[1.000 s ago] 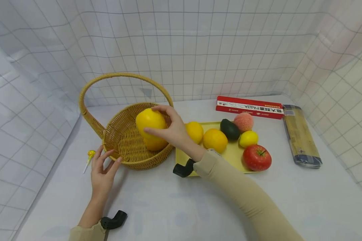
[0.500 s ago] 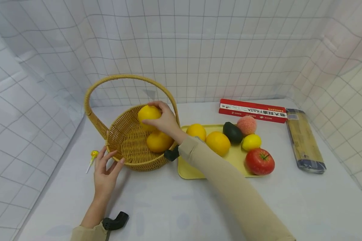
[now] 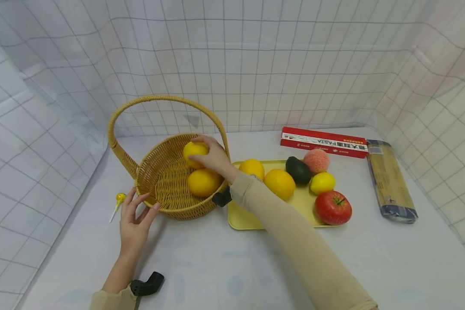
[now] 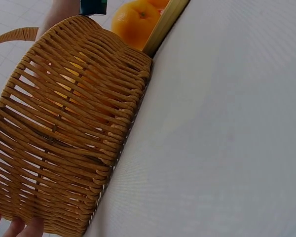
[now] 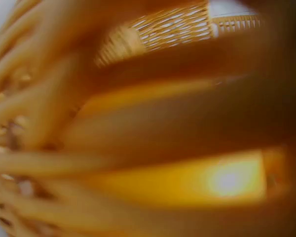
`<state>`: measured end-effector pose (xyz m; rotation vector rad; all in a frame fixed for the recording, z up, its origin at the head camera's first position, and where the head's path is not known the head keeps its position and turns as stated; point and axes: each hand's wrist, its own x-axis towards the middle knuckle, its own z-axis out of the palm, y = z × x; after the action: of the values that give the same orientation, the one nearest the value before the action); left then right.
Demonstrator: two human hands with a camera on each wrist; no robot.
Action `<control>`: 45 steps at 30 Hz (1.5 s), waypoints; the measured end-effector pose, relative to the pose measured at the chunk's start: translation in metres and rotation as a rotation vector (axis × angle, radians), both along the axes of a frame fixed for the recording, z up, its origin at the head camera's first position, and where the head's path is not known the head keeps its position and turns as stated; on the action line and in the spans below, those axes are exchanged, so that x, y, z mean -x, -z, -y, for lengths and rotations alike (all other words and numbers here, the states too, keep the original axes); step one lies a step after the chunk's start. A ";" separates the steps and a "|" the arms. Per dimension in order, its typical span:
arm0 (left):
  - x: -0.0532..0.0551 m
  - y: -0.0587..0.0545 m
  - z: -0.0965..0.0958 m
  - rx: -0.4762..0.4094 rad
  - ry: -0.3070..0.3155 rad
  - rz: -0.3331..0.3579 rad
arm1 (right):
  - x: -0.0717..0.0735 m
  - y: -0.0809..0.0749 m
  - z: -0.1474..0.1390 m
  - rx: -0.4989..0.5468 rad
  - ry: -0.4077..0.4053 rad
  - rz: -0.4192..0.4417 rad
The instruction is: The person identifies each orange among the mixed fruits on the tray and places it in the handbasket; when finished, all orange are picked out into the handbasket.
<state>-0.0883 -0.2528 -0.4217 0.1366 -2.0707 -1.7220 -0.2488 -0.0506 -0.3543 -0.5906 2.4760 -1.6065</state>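
Inside the wicker basket (image 3: 170,211), near its right wall, my right hand (image 3: 215,157) holds a yellow-orange orange (image 3: 195,153) between fingers and thumb. Just in front of it, a second orange (image 3: 203,183) lies on the basket floor. My left hand (image 3: 135,221) is at the basket's near-left side, its spread fingertips touching the outside by the rim. In the left wrist view, the woven wall (image 4: 64,133) fills the left part, with fingertips (image 4: 32,227) at the bottom corner. Blurred wicker strips hide most of the right wrist view.
A yellow tray (image 3: 240,219) right of the basket bears two oranges (image 3: 279,184), an avocado (image 3: 298,171), a pink fuzzy ball (image 3: 316,161), a lemon (image 3: 322,183) and a red tomato-like fruit (image 3: 333,208). Behind lie a pasta box (image 3: 324,142) and packet (image 3: 391,181); a lollipop (image 3: 118,204) lies left.
My right hand has brought the orange lower into the basket, beside the other orange there. The left hand stays at the basket's side. The whole view has shifted slightly.
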 end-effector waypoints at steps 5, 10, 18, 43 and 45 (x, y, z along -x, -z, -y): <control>0.000 0.001 0.000 -0.005 -0.009 0.004 | -0.002 0.008 0.000 -0.007 -0.024 -0.043; 0.000 0.002 0.000 0.011 -0.010 0.022 | -0.008 0.007 -0.003 0.042 -0.039 -0.037; 0.000 -0.002 0.000 0.022 -0.013 0.033 | -0.032 -0.011 -0.023 0.168 -0.158 -0.032; 0.001 -0.001 -0.001 -0.021 0.008 -0.008 | -0.075 -0.037 -0.177 0.362 0.179 -0.120; 0.001 -0.001 -0.001 -0.025 0.009 -0.010 | -0.077 -0.033 -0.180 0.358 0.199 -0.114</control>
<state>-0.0890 -0.2523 -0.4209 0.1262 -2.0457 -1.7513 -0.1718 0.1298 -0.3213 -0.4995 2.4029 -2.1770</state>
